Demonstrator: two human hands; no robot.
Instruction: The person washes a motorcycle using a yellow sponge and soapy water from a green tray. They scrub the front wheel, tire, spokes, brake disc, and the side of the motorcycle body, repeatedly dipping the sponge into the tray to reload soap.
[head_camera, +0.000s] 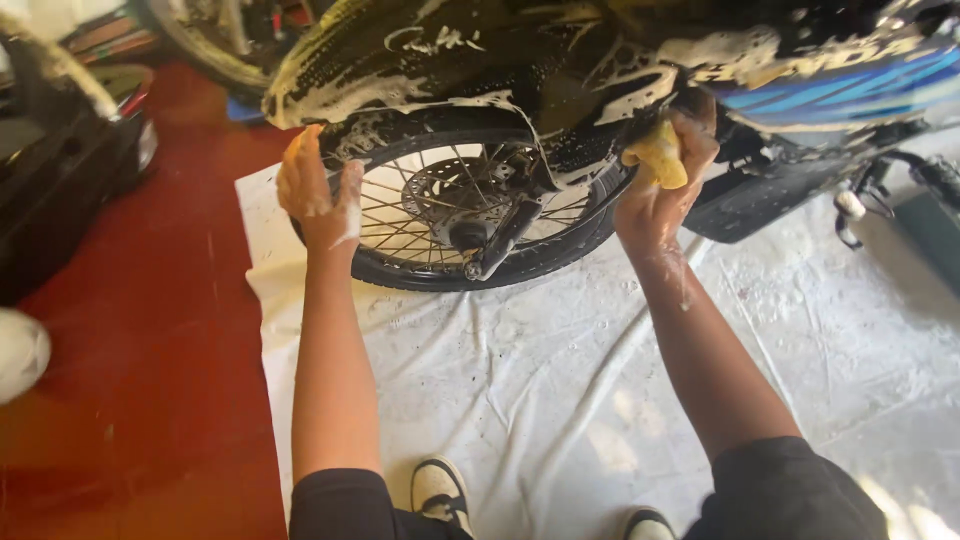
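Note:
A soapy black motorcycle stands over a white sheet (560, 400), its spoked front wheel (470, 215) in the middle of the view under a foam-streaked black fender (420, 60). My left hand (318, 195) rests on the tyre's left side, palm against the rubber, with foam on the fingers. My right hand (665, 165) is closed around a yellow sponge (660, 155) and presses it against the frame just right of the wheel. A brake disc (450, 195) and fork leg (500, 240) show through the spokes.
The red floor (150, 350) lies left of the sheet. A dark machine part (60, 150) stands at far left. The bike's blue side panel (850, 85) and footpeg (850, 205) are at right. My shoes (440, 490) sit at the bottom edge.

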